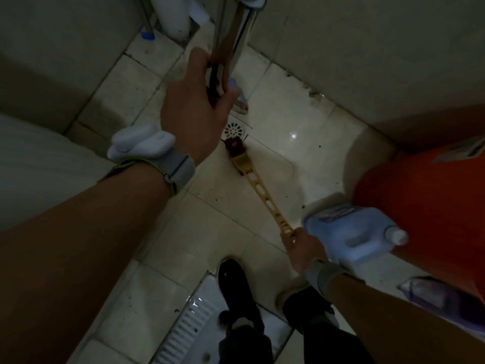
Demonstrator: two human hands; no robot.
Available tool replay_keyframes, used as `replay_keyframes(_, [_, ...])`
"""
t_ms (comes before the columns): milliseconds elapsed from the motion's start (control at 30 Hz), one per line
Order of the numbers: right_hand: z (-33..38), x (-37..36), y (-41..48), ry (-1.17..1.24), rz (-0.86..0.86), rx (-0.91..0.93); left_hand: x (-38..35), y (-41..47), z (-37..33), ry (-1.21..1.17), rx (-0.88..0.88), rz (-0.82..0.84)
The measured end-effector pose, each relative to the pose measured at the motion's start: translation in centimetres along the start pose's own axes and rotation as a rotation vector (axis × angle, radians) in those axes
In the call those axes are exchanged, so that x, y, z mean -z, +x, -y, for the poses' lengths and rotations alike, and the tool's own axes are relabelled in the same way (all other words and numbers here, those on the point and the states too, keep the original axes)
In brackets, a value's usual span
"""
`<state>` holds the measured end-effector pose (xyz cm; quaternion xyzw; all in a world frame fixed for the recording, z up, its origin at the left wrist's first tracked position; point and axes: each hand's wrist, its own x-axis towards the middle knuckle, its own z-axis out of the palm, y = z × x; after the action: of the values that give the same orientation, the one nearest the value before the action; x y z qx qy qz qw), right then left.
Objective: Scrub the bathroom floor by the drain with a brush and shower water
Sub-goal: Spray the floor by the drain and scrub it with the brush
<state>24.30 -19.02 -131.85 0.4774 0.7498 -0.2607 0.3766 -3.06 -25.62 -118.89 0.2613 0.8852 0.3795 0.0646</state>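
my left hand (194, 101) sits in the upper middle of the frame, fingers and thumb wrapped round the chrome shower handle (231, 48), which comes down from the top edge; i cannot tell whether water is running. my right hand (301, 245), lower right of centre, has its fingers curled round the very end of the brush (262, 190) — a long, thin, slotted yellow handle that runs up and left to a dark bristle head (235, 147) resting on the floor tile (288, 153) just below the round drain (235, 129) at centre. i judge the brush light but whippy: held at the tip it will likely flex and skate on wet glazed tile, so a grip further down the handle, closer to the head, should give firmer pressure. the chrome handle looks hard and slick — best kept in a full fist. a blue bottle (349, 232) and an orange bucket (425, 206) crowd the right edge, just beside my right wrist, so a back-stroke could knock them.
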Motion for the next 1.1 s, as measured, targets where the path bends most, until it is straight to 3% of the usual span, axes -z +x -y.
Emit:
replay_keyframes(167, [4.2, 5.5, 4.2, -0.035, -0.1, 0.042, 0.0, -0.3, 0.4, -0.004, -0.045, -0.001])
replay_keyframes(333, [7.9, 11.3, 6.6, 0.047, 0.039, 0.08, -0.2, -0.7, 0.2, 0.001, -0.084, -0.013])
replay_keyframes(467, [4.1, 4.7, 3.8, -0.091, -0.035, 0.112, -0.2, -0.5, -0.1, -0.008, -0.059, -0.012])
replay_keyframes(633, [-0.9, -2.0, -0.2, -0.045, 0.08, 0.066, -0.4, -0.6, -0.1, -0.006, -0.047, 0.01])
replay_keyframes(833, [3.3, 3.3, 4.5, -0.007, -0.087, 0.073, -0.8, -0.9, 0.5, 0.0, -0.075, -0.008])
replay_keyframes(1000, [8.8, 7.4, 6.9, 0.039, -0.115, 0.082, -1.1, -0.7, 0.0, -0.013, -0.077, -0.033])
replay_keyframes(1100, [7.5, 4.5, 5.0, 0.037, -0.052, 0.095, -0.8, -0.5, 0.0, -0.025, -0.064, -0.02])
